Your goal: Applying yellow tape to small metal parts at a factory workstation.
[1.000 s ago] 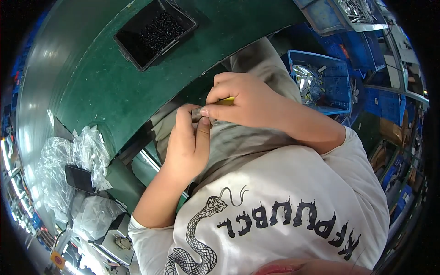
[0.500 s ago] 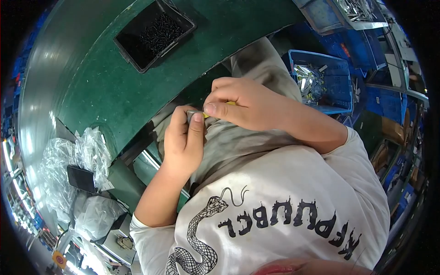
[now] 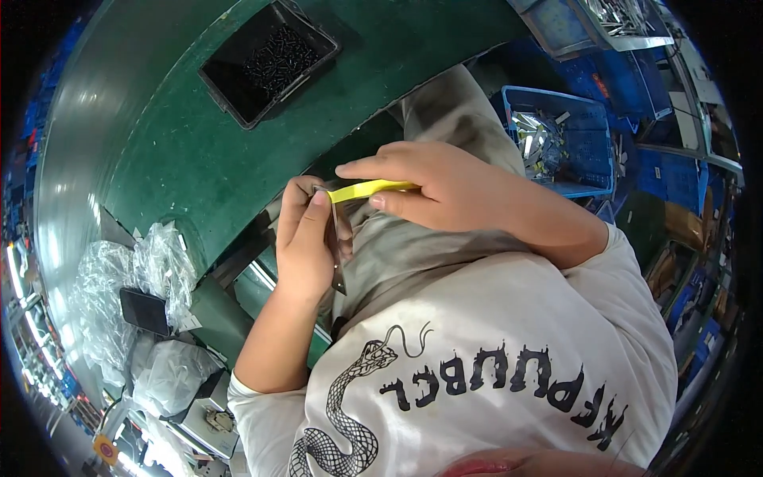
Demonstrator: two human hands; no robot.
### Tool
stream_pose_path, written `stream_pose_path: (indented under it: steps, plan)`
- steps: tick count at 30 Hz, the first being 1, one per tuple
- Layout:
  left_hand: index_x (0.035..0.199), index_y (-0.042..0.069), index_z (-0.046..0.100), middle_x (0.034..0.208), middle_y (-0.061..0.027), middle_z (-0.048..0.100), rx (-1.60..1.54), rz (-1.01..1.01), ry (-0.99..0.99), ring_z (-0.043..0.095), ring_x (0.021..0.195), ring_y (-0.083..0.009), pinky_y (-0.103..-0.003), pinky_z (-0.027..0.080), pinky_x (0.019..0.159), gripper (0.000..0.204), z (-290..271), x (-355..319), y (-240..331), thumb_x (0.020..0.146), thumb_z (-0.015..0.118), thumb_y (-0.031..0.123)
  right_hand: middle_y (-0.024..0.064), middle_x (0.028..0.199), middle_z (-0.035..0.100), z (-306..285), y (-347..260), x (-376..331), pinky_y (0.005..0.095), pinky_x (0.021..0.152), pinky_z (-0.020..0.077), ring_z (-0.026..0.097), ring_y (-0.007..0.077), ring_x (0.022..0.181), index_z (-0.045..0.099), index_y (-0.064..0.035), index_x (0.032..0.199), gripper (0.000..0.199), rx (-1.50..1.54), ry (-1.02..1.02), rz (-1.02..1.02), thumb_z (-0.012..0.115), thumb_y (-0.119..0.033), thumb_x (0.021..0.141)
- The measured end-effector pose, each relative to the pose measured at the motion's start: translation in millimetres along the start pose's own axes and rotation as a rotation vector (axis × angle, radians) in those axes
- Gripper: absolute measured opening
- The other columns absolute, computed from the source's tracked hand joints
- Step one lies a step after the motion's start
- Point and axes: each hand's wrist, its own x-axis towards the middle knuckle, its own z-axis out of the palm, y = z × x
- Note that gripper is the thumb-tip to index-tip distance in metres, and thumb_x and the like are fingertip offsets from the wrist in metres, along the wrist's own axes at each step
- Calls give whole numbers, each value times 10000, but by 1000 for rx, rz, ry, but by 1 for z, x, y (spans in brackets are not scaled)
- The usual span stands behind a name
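Observation:
Over my lap, my left hand [image 3: 304,242] is closed, its thumb and bent index finger pinching a thin grey metal blade-like piece [image 3: 338,266]. The piece's pointed lower end sticks out beside my palm. A bright yellow strip, like a slim handle [image 3: 358,191], runs from that pinch across to my right hand [image 3: 449,187]. Its other end disappears between the thumb and curled fingers there, while the index finger stretches out above it. Whether strip and metal piece are joined is hidden under my left thumb.
On the green table stands a black bin [image 3: 230,75] of small dark parts. To the right, a blue crate [image 3: 584,147] holds metal and yellow pieces. Clear plastic bags [image 3: 103,294] and a black flat box [image 3: 144,311] lie at the left. Another blue bin [image 3: 556,32] sits upper right.
My hands have moved apart slightly, baring more of the yellow strip. The metal piece now shows below my left hand. My right index finger has straightened.

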Motion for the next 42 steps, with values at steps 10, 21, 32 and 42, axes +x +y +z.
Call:
stream_pose_path:
  steps: [10, 21, 32, 42]
  plan:
    - [1055, 57, 510, 687, -56, 526, -228, -72, -36, 410, 440, -108, -226, 347, 404, 175, 4, 0, 0, 1025, 395, 186, 54, 776, 600, -2, 8, -12, 347, 474, 449, 584, 235, 548, 622, -151, 1277, 444, -324, 18, -309, 664, -125, 835]
    - [1130, 60, 450, 818, -69, 553, -149, -27, -85, 430, 473, -99, -207, 325, 395, 162, 4, -2, 0, 1023, 415, 176, 8, 710, 562, -2, -3, -11, 332, 448, 431, 560, 201, 512, 661, -186, 1211, 388, -568, 1, -292, 683, -189, 823]
    - [1109, 34, 458, 905, -65, 561, -24, 123, -129, 503, 573, -81, -217, 387, 411, 206, 0, 0, -5, 925, 513, -42, -17, 683, 544, -2, -6, -11, 322, 447, 431, 551, 175, 492, 680, -186, 1157, 361, -666, 46, -270, 707, -198, 797]
    - [1097, 7, 467, 877, -93, 588, 25, 194, -115, 561, 598, -110, -229, 461, 453, 131, 2, -1, -9, 967, 466, -4, -3, 656, 542, 0, -2, -10, 328, 422, 426, 542, 193, 467, 685, -196, 1159, 359, -586, 49, -247, 700, -186, 800]
